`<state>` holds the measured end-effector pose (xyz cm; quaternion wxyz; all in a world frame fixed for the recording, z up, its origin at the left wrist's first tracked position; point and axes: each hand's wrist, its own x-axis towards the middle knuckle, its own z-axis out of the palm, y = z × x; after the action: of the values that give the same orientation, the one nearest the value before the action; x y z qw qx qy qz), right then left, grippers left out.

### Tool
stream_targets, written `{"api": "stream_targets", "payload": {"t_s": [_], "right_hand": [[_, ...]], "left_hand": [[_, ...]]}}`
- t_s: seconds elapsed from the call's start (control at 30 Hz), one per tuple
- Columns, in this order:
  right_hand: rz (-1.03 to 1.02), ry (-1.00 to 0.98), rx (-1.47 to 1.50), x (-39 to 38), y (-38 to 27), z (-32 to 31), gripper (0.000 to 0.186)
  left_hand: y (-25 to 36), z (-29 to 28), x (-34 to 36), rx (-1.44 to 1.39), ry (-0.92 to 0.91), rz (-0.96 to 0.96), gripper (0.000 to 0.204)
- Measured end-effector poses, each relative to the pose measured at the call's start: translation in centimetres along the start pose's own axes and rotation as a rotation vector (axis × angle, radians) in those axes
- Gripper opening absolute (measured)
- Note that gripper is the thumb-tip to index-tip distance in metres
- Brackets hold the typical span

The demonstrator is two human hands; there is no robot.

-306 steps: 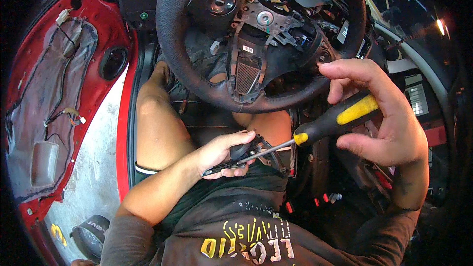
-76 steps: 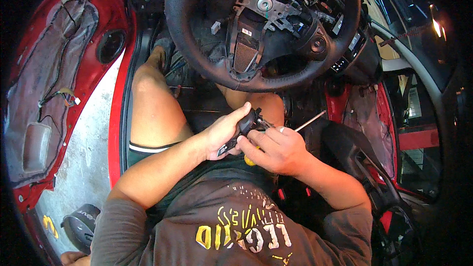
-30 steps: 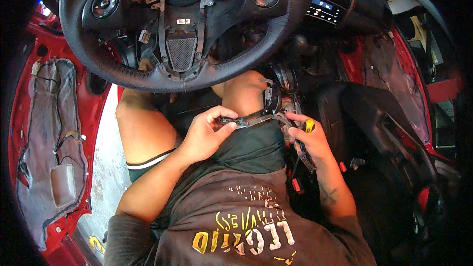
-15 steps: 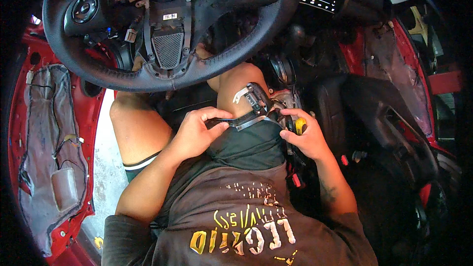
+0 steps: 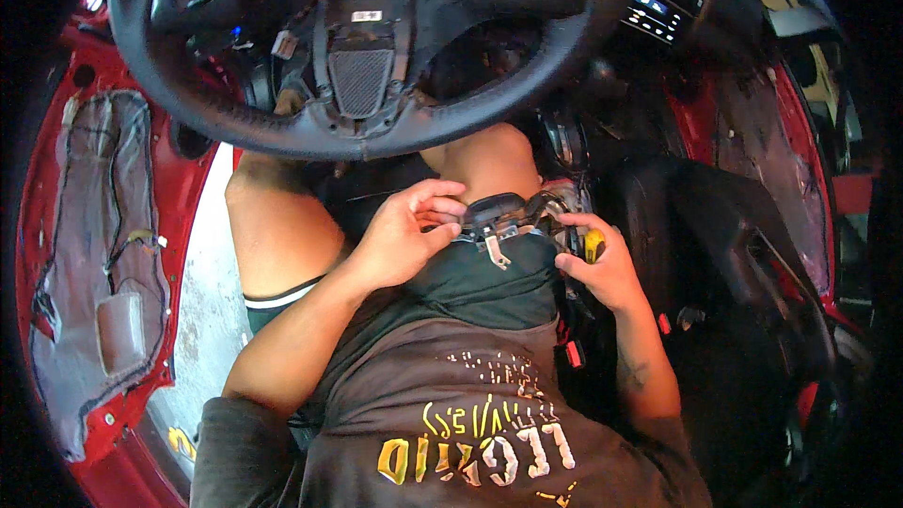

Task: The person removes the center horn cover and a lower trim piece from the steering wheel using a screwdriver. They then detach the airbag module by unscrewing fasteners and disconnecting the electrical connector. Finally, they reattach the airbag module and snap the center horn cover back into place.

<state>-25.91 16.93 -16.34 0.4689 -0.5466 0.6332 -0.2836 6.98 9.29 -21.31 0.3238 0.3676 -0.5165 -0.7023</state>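
A black plastic car trim piece (image 5: 496, 210) with a pale metal bracket (image 5: 498, 251) and dark wiring is held across my lap, over the dark shorts. The thumb and fingers of my left hand (image 5: 406, 230) are closed at its left end, the upper fingers loosely curled. At the other end, my right hand (image 5: 602, 268) has its thumb and forefinger bent around the dark wiring side; their exact contact is hard to make out. A yellow object (image 5: 594, 245), perhaps a tool handle, shows within the curve of my right hand; whether it is held there I cannot tell.
The steering wheel (image 5: 367, 143), its centre cover off, hangs just beyond my knees. A stripped red door (image 5: 103, 254) stands at the left. The centre console (image 5: 743, 235) and a red seat-belt buckle (image 5: 575, 355) are on my right. A lit dash screen (image 5: 654, 9) is farther off.
The trim piece has been turned over between my hands: its metal bracket pointed up and away, and now points down toward me. My left fingers have loosened. The whole view has shifted slightly.
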Motion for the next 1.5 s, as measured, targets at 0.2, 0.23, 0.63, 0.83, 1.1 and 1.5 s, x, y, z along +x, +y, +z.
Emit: {"api": "stream_targets", "payload": {"t_s": [0.2, 0.23, 0.63, 0.83, 1.1, 1.5], "right_hand": [[-0.051, 0.028, -0.034, 0.2, 0.0, 0.3, 0.052], [-0.020, 0.018, -0.020, 0.2, 0.2, 0.4, 0.052], [0.078, 0.001, 0.002, -0.8, -1.9, 0.6, 0.055], [-0.081, -0.029, -0.139, -0.7, -3.2, 2.5, 0.057], [-0.080, 0.045, -0.182, -0.6, -2.3, 2.7, 0.069], [-0.131, 0.069, -0.248, -0.9, -3.5, 1.0, 0.075]], "left_hand": [[-0.7, -0.4, -0.2, -0.057, -0.050, 0.017, 0.053], [-0.7, -0.3, -0.4, -0.035, -0.049, 0.014, 0.054], [2.0, -0.3, 0.4, 0.401, -0.081, 0.174, 0.065], [1.2, -1.2, -0.6, 0.105, -0.075, 0.158, 0.058], [0.0, -1.8, 1.1, -0.032, -0.151, 0.114, 0.051], [0.4, -1.2, 1.0, -0.005, -0.146, 0.104, 0.055]]}}
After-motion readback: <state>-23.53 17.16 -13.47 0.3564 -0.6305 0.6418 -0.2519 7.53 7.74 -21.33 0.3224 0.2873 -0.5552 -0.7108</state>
